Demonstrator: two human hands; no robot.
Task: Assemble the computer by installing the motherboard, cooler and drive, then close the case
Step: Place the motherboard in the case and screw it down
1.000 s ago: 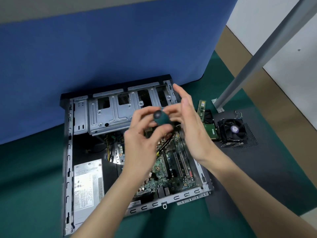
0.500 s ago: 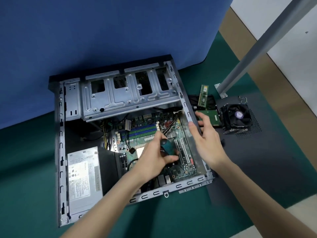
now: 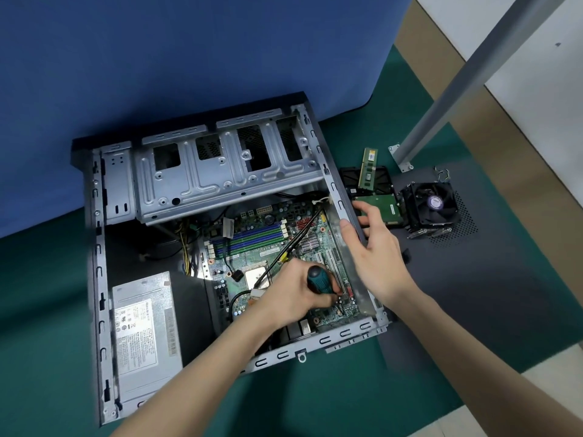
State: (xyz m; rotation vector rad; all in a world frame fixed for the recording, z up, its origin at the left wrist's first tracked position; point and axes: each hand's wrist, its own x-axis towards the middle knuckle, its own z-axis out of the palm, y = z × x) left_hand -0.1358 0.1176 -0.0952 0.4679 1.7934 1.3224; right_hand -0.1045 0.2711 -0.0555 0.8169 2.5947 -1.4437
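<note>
Your left hand reaches into the open case, low over the near right corner of the motherboard, which lies flat inside. Your right hand lies across the case's right wall. The case sits on a green mat with a blue screen behind. The cooler, drive and RAM stick lie outside, right of the case, on a dark side panel. Left fingers are wrapped round the screwdriver handle, tip down at the board. Right hand grips nothing: fingers nearly straight, thumb inside the wall, fingers outside.
</note>
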